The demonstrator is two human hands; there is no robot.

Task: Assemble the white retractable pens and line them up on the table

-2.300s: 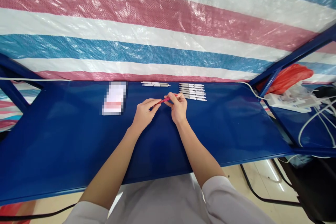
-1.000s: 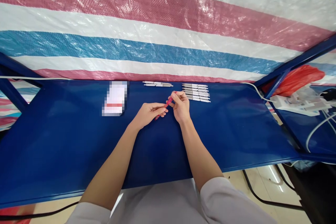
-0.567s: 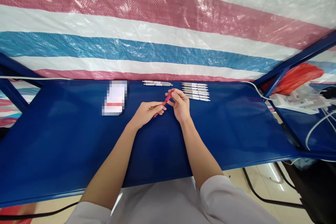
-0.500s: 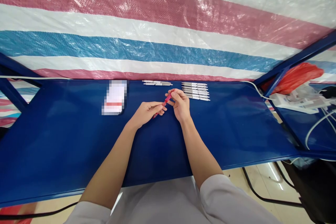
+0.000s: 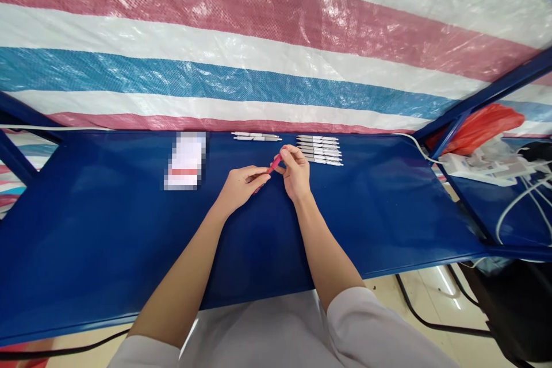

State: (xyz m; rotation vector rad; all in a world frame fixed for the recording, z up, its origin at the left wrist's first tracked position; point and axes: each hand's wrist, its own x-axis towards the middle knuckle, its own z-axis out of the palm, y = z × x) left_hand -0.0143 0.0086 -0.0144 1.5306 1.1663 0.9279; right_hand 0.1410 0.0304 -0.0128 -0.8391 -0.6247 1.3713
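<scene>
Between my two hands is a slim red pen (image 5: 276, 162), tilted with its upper end to the right. My left hand (image 5: 242, 187) pinches its lower part between thumb and fingers. At the upper end, my right hand (image 5: 296, 171) is closed on the pen with thumb and fingertips. Part of the pen is hidden behind my fingers. Beyond my right hand lies a row of several white and grey pens (image 5: 321, 150), side by side. Another small group of white pens (image 5: 257, 137) rests at the table's back edge, beyond my left hand.
The blue table (image 5: 129, 241) backs onto a striped plastic sheet (image 5: 241, 80). A blurred-out white rectangular object (image 5: 186, 158) lies at back left. On the right are a blue frame post, a red plastic bag (image 5: 483, 129), white power strips (image 5: 478, 168) and cables.
Both hands still hold the red pen at nearly the same place; the fingers of my left hand have shifted slightly along it. The whole view has drifted a little.
</scene>
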